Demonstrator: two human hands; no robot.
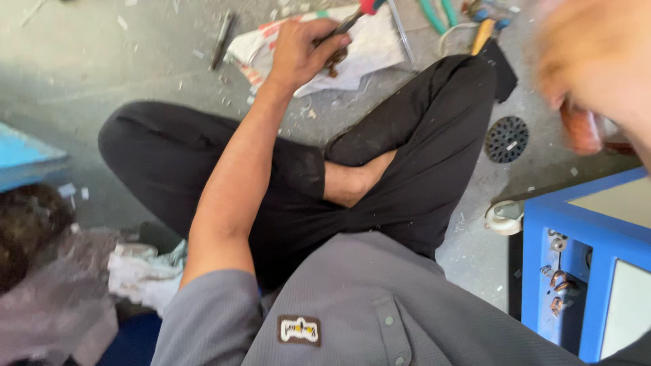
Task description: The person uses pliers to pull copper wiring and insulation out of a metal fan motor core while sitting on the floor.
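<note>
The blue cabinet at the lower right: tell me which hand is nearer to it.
Right. The right hand, blurred, is raised just above the blue cabinet; the left hand reaches far across.

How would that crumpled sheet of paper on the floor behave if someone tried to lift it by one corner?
The paper would probably flop and sag, since it already lies creased and rumpled. It looks thin, so likely light and easy to tear. The left hand rests on it with a tool, so it may snag or drag until that lifts.
</note>
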